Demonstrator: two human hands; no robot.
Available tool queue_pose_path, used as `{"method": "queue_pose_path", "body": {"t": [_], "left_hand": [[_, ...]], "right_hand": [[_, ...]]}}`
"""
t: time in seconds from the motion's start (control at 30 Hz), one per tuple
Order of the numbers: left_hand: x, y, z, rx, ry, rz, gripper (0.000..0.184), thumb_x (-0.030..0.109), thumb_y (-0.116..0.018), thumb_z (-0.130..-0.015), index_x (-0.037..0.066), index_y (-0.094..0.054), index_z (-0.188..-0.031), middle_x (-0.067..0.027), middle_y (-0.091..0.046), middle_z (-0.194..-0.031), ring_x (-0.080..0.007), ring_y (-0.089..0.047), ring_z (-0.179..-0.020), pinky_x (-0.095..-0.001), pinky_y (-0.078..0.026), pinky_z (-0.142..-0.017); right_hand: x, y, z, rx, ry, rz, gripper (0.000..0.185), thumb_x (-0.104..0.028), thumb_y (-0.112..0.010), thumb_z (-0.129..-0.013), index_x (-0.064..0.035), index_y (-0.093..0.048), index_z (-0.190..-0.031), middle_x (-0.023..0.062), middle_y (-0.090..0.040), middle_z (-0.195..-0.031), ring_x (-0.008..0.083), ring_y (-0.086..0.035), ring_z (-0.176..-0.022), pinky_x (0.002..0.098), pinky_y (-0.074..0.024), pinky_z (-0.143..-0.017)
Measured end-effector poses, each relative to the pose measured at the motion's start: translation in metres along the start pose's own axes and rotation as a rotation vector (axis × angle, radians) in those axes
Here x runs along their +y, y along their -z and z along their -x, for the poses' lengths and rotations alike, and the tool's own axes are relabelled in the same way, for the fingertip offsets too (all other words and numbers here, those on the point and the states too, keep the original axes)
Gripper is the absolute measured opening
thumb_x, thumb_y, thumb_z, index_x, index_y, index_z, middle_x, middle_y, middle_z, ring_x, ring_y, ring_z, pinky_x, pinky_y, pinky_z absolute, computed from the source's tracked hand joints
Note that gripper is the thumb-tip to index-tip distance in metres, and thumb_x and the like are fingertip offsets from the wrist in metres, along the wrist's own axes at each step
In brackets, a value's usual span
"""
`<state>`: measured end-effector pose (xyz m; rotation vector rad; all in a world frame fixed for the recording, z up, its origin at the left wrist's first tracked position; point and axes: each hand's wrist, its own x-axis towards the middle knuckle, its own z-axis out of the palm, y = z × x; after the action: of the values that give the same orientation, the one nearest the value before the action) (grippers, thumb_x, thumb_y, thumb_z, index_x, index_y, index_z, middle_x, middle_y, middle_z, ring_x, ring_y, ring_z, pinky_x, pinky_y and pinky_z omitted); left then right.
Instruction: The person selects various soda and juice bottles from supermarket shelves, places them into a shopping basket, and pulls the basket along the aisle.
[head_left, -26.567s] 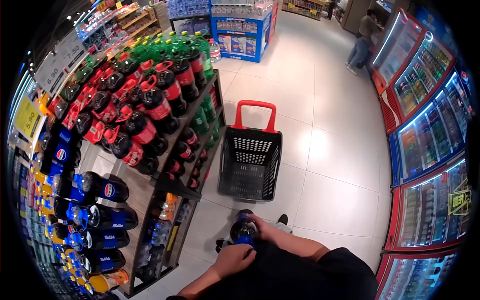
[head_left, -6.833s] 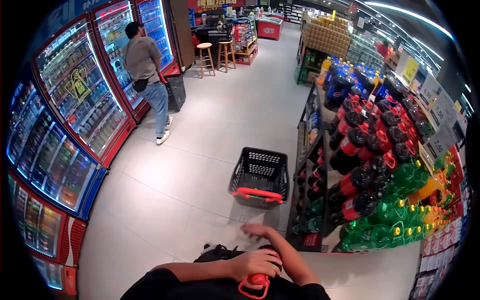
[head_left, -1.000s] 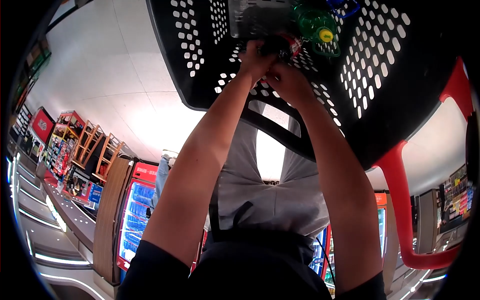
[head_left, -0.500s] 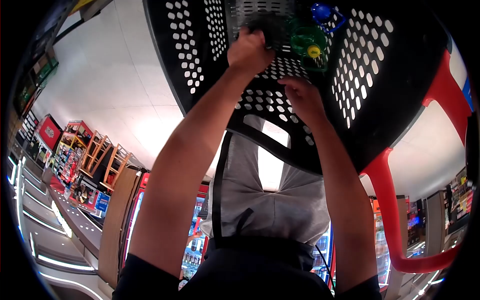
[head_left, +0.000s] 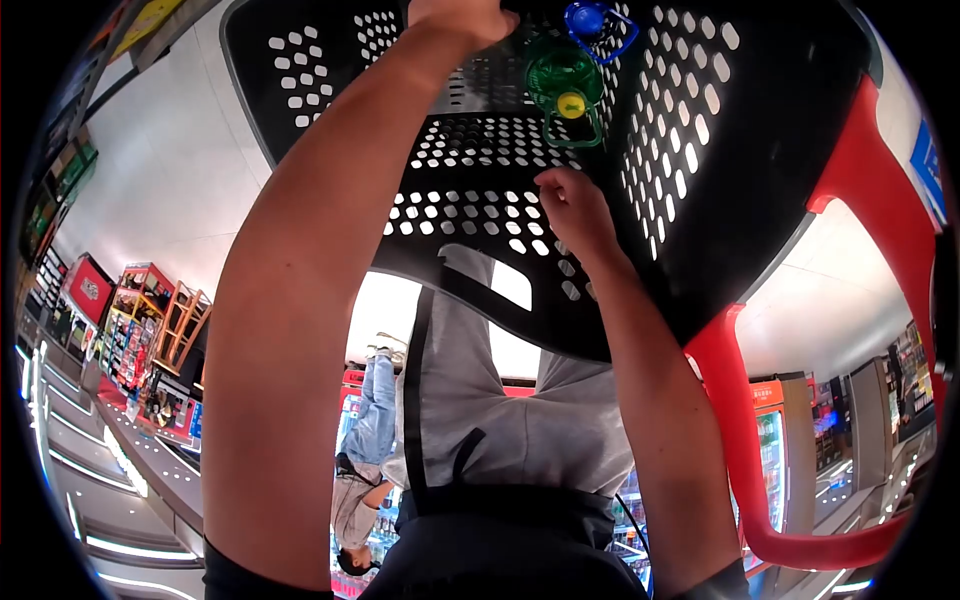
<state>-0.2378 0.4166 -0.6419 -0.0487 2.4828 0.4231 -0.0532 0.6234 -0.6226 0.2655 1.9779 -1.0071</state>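
Inside a black perforated shopping basket (head_left: pixel 700 200) lies a green bottle (head_left: pixel 563 72) with a yellow cap, with a blue-capped bottle (head_left: pixel 590 18) that has a blue carrying loop beside it. My left hand (head_left: pixel 462 18) reaches over the far part of the basket, at the top edge of the view. Most of its fingers are cut off or turned away, so its grip is hidden. Above the basket's near perforated panel hovers my right hand (head_left: pixel 578 208), fingers curled in, with nothing visible in them.
A red handle (head_left: pixel 738 440) is attached to the basket's right side. My legs in grey trousers (head_left: pixel 530 430) stand close to the near rim. Behind me, appearing upside down, are a person (head_left: pixel 365 450), a lit red-framed cooler (head_left: pixel 768 440) and shelves of goods (head_left: pixel 135 330).
My left hand has moved up and left toward the far side, and the dark item at it is out of sight. The basket has shifted left in view. My right hand stays curled.
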Motion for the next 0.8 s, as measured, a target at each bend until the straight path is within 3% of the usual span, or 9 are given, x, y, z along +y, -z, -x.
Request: {"method": "queue_pose_path", "body": {"t": [0.13, 0.2, 0.27, 0.33, 0.4, 0.53, 0.6, 0.67, 0.8], "left_hand": [[-0.006, -0.017, 0.004, 0.085, -0.006, -0.054, 0.047, 0.030, -0.065, -0.079, 0.003, -0.056, -0.116, -0.0284, -0.045, -0.132, -0.0425, -0.062, -0.097, -0.0450, -0.052, -0.085], [0.005, -0.001, 0.015, -0.124, 0.139, 0.049, 0.061, 0.034, -0.066, -0.079, 0.008, -0.046, -0.130, -0.0276, -0.038, -0.140, -0.0416, -0.054, -0.116, -0.0425, -0.052, -0.088], [-0.002, -0.015, 0.022, 0.021, 0.075, 0.001, 0.044, 0.031, -0.070, -0.079, 0.013, -0.054, -0.115, -0.0158, -0.046, -0.124, -0.0336, -0.063, -0.098, -0.0412, -0.053, -0.085], [-0.007, -0.019, 0.022, -0.055, 0.094, -0.019, 0.055, 0.039, -0.064, -0.085, 0.017, -0.041, -0.130, -0.0142, -0.038, -0.137, -0.0357, -0.059, -0.109, -0.0478, -0.051, -0.088], [-0.010, -0.019, 0.030, 0.011, 0.086, 0.030, 0.051, 0.039, -0.065, -0.084, 0.016, -0.048, -0.126, -0.0154, -0.042, -0.127, -0.0355, -0.059, -0.106, -0.0441, -0.051, -0.088], [-0.011, -0.009, 0.070, 0.254, 0.145, 0.049, 0.054, 0.042, -0.061, -0.085, 0.016, -0.046, -0.129, -0.0153, -0.044, -0.123, -0.0365, -0.054, -0.111, -0.0525, -0.048, -0.087], [-0.015, -0.001, 0.104, 0.291, 0.173, 0.187, 0.051, 0.037, -0.062, -0.085, 0.014, -0.046, -0.128, -0.0153, -0.045, -0.124, -0.0375, -0.053, -0.111, -0.0527, -0.046, -0.088], [-0.021, 0.010, 0.151, 0.384, 0.130, 0.412, 0.044, 0.024, -0.066, -0.080, 0.011, -0.052, -0.120, -0.0159, -0.050, -0.117, -0.0352, -0.056, -0.103, -0.0465, -0.048, -0.085], [-0.034, 0.035, 0.270, 0.403, 0.046, 0.878, 0.023, 0.001, -0.062, -0.081, 0.004, -0.060, -0.104, -0.0126, -0.057, -0.099, -0.0288, -0.060, -0.089, -0.0337, -0.052, -0.075]], "right_hand": [[-0.007, 0.004, -0.002, -0.029, -0.027, 0.013, 0.017, -0.015, -0.059, -0.084, -0.0070, -0.067, -0.097, 0.0115, -0.067, -0.095, 0.0268, -0.066, -0.088, 0.0361, -0.0516, -0.078], [0.000, 0.002, -0.004, 0.016, -0.095, -0.033, 0.018, -0.016, -0.058, -0.084, -0.0069, -0.067, -0.097, 0.0112, -0.068, -0.095, 0.0275, -0.066, -0.089, 0.0367, -0.0514, -0.079], [-0.004, 0.002, -0.007, 0.020, -0.137, -0.020, 0.022, -0.020, -0.056, -0.085, -0.0068, -0.067, -0.100, 0.0125, -0.068, -0.098, 0.0286, -0.066, -0.091, 0.0379, -0.0513, -0.079], [-0.019, 0.007, -0.003, 0.013, -0.199, -0.086, 0.021, -0.019, -0.056, -0.086, -0.0067, -0.067, -0.100, 0.0128, -0.068, -0.098, 0.0279, -0.066, -0.090, 0.0367, -0.0513, -0.079], [-0.035, 0.009, 0.006, 0.016, -0.158, -0.143, 0.021, -0.018, -0.056, -0.087, -0.0064, -0.066, -0.101, 0.0122, -0.068, -0.098, 0.0261, -0.067, -0.090, 0.0354, -0.0511, -0.079], [-0.060, 0.014, 0.040, 0.067, -0.031, -0.141, 0.019, -0.017, -0.057, -0.088, -0.0064, -0.065, -0.102, 0.0108, -0.068, -0.094, 0.0237, -0.067, -0.087, 0.0343, -0.0514, -0.077], [-0.060, 0.015, 0.059, 0.063, 0.011, -0.160, 0.017, -0.015, -0.057, -0.089, -0.0058, -0.065, -0.100, 0.0110, -0.068, -0.094, 0.0226, -0.066, -0.087, 0.0342, -0.0511, -0.078], [-0.050, 0.017, 0.075, 0.043, 0.029, -0.226, 0.015, -0.014, -0.059, -0.092, -0.0038, -0.064, -0.101, 0.0049, -0.067, -0.089, 0.0097, -0.062, -0.080, 0.0237, -0.0481, -0.072], [-0.060, 0.027, 0.132, 0.272, 0.095, 0.010, 0.017, -0.016, -0.060, -0.091, -0.0038, -0.064, -0.101, 0.0100, -0.068, -0.090, 0.0162, -0.065, -0.081, 0.0286, -0.0497, -0.073]]}}
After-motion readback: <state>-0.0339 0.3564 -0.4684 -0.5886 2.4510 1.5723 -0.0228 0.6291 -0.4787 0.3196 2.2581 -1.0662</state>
